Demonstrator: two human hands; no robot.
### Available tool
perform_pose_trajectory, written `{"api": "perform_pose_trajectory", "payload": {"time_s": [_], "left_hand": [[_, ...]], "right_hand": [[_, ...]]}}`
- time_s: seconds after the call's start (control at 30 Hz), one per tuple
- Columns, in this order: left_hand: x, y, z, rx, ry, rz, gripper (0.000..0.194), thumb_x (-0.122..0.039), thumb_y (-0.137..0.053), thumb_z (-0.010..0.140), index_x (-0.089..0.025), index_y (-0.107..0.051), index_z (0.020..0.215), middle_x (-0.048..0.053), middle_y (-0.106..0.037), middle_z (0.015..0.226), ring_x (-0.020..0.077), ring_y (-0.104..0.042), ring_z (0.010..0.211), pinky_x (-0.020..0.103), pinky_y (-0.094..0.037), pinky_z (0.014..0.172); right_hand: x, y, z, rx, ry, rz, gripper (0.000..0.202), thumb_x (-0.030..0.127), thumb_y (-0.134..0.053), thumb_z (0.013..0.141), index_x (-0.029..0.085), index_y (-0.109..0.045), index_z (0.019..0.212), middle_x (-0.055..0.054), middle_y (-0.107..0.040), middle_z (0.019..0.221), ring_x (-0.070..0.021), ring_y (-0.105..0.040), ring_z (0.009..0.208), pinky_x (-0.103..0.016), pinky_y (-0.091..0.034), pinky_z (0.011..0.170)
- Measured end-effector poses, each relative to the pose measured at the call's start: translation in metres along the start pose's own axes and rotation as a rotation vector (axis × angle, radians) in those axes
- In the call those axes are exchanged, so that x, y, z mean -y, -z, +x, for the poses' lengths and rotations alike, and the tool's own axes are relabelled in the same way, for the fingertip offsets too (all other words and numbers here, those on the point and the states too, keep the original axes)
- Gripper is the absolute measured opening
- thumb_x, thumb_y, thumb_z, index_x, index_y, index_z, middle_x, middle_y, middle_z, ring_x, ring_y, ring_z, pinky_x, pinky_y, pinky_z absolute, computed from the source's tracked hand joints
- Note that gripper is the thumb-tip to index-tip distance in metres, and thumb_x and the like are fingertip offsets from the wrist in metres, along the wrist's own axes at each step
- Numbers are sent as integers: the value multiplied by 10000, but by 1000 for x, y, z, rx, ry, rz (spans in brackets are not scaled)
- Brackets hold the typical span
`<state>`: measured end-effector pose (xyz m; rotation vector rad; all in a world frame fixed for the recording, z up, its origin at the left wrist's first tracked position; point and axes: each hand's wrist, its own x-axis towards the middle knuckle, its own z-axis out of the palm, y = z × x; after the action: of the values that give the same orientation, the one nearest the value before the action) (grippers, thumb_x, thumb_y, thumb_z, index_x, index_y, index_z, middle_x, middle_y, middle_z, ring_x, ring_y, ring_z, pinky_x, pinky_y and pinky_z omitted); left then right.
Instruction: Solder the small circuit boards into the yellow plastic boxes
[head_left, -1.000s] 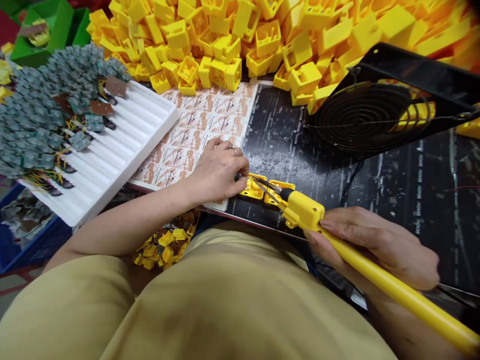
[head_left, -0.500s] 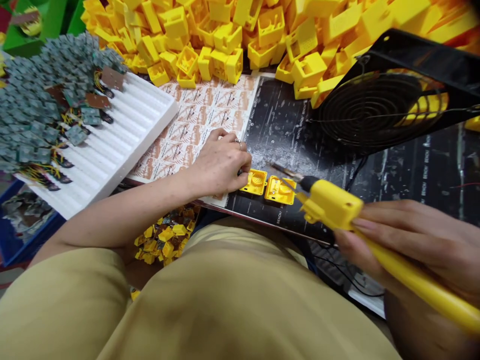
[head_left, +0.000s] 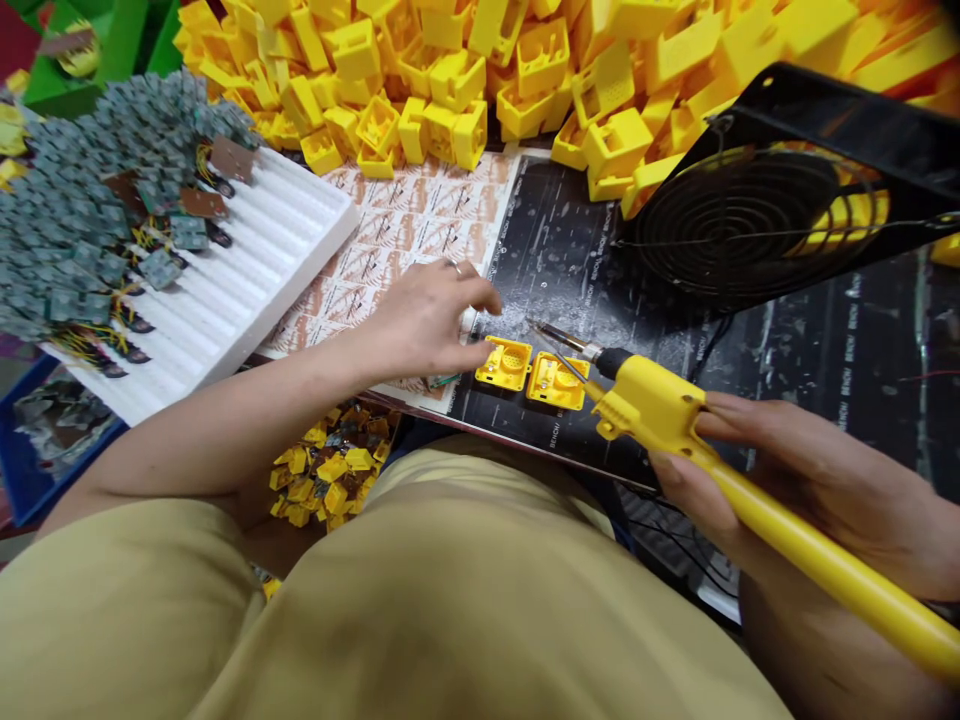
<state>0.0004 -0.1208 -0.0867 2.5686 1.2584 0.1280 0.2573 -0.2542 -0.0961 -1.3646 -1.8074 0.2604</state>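
Observation:
Two small yellow housings lie side by side with their hollow sides up on the black bench top, the left housing (head_left: 504, 364) and the right housing (head_left: 557, 381). My left hand (head_left: 439, 315) is open beside the left housing, thumb and index finger apart, the thumb tip at its upper left edge. Under the palm, a small greenish piece (head_left: 444, 380) partly shows. My right hand (head_left: 810, 480) is closed around a yellow soldering gun (head_left: 664, 405). Its metal tip and a thin feed tube point left, just above the right housing.
A heap of yellow housings (head_left: 450, 85) lines the back. At the right stands a black fan (head_left: 735, 220). On the left, a white foam tray (head_left: 255, 270) bears many wired green boards (head_left: 67, 220). Below the bench edge are small yellow parts (head_left: 334, 470) and a blue bin (head_left: 22, 480).
My left hand has opened and moved slightly left, uncovering more of the left housing. My right hand has shifted a little left with the soldering gun.

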Motion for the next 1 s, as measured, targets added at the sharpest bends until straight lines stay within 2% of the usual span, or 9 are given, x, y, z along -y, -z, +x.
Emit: {"api": "perform_pose_trajectory", "payload": {"time_s": [0.07, 0.13, 0.2, 0.3, 0.47, 0.63, 0.8, 0.9, 1.0], "left_hand": [[7, 8, -4, -64, 106, -87, 297, -361, -550, 800, -176, -692, 982, 56, -688, 947, 192, -605, 856, 342, -469, 821], [13, 11, -6, -88, 211, -111, 298, -375, -490, 851, -165, -697, 894, 42, -690, 862, 168, -607, 804, 317, -468, 804], [15, 7, -7, -36, 256, -102, 332, -395, -474, 862, -160, -702, 806, 39, -690, 785, 167, -609, 777, 316, -469, 798], [16, -5, -7, 50, 195, -114, 233, -338, -571, 786, -159, -720, 777, 48, -705, 794, 175, -624, 776, 318, -479, 790], [16, -15, -18, -55, 8, -401, 160, -261, -594, 817, -173, -727, 800, 37, -734, 827, 141, -660, 788, 267, -494, 780], [7, -22, -24, 1, -63, -210, 100, -242, -640, 831, -199, -729, 841, 5, -753, 799, 160, -677, 788, 328, -457, 862], [-2, -26, -23, 8, -47, -97, 138, -240, -597, 845, -177, -720, 844, 31, -754, 811, 196, -677, 810, 362, -441, 854], [-5, -23, -22, 41, -37, -70, 160, -233, -569, 825, -180, -719, 820, 24, -751, 778, 191, -675, 769, 367, -432, 847], [-9, -19, -18, 75, -13, -52, 160, -226, -564, 789, -188, -719, 786, 5, -745, 735, 180, -664, 711, 364, -425, 826]], "right_hand": [[-18, 0, 1, -11, 222, 14, 539, 215, -755, 808, 283, -568, 1309, -4, -722, 988, -150, -662, 693, -267, -517, 546], [-29, -2, 3, -15, 276, -1, 555, 229, -742, 819, 295, -551, 1335, 0, -724, 979, -147, -664, 667, -259, -515, 515], [-30, -4, 5, -15, 266, -18, 536, 232, -721, 833, 306, -551, 1336, 5, -722, 955, -142, -667, 673, -251, -530, 538], [-23, -7, 7, -23, 290, -25, 571, 199, -735, 810, 303, -550, 1340, 11, -714, 902, -130, -662, 679, -231, -539, 579], [-27, 2, 2, 33, 238, -44, 530, 261, -676, 866, 324, -515, 1367, -24, -709, 943, -164, -679, 706, -261, -533, 511], [-30, 6, 4, 128, 317, -29, 564, 266, -672, 878, 307, -466, 1401, -31, -712, 936, -155, -686, 713, -238, -546, 524], [-21, 1, 14, 176, 372, 117, 367, 228, -657, 898, 158, -556, 1244, -52, -673, 803, -102, -658, 709, -166, -543, 608], [-19, 1, 17, 220, 379, 176, 234, 209, -669, 889, 148, -582, 1098, -54, -666, 784, -95, -655, 735, -171, -554, 654], [-19, -1, 21, 237, 422, 123, 127, 297, -620, 932, 178, -579, 945, -42, -665, 745, -84, -649, 700, -176, -547, 644]]}}
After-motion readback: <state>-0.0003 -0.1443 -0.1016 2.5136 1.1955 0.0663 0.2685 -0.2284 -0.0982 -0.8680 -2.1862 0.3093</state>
